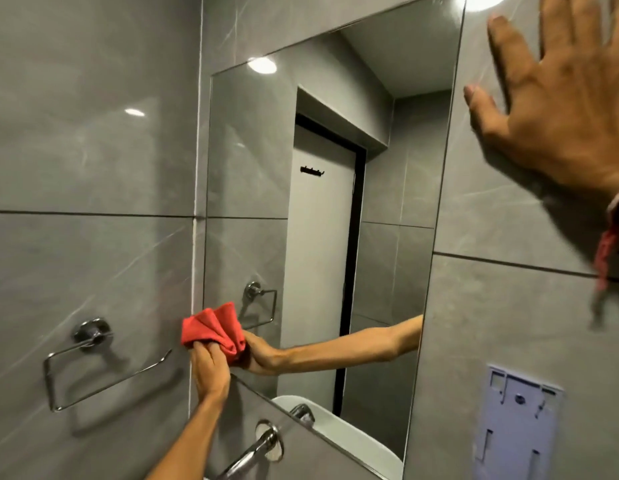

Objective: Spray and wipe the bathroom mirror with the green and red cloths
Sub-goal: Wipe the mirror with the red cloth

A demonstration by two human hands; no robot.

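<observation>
The tall frameless mirror hangs on the grey tiled wall. My left hand grips a bunched red cloth and presses it against the mirror's lower left corner. The cloth and the arm are reflected in the glass beside it. My right hand rests flat on the wall tile to the right of the mirror, fingers spread, holding nothing. A red thread band sits on that wrist. No green cloth or spray bottle is in view.
A chrome towel ring is fixed to the left wall. A chrome tap juts out below the mirror. A pale plastic mounting plate sits on the wall at lower right. The mirror reflects a white door and a basin rim.
</observation>
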